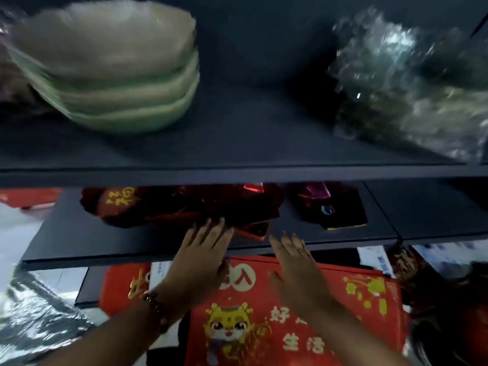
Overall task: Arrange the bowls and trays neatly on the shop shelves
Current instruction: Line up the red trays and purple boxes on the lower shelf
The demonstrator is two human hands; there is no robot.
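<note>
Red printed boxes [295, 313] lie nearest, under my forearms, and above them my left hand [203, 249] reaches flat, fingers straight and spread, tips touching the red trays [184, 207] stacked on the middle shelf [79, 241]. My right hand [293, 260] hovers beside it, fingers straight, holding nothing. Farther up, the top shelf [237, 143] bears stacked pale-green bowls [113, 83] left and plastic-wrapped ware [406, 88] right.

Pale green bowls [116, 83] sit nested in a stack on the upper shelf [237, 143], left side; red trays [182, 207] lie below.
</note>
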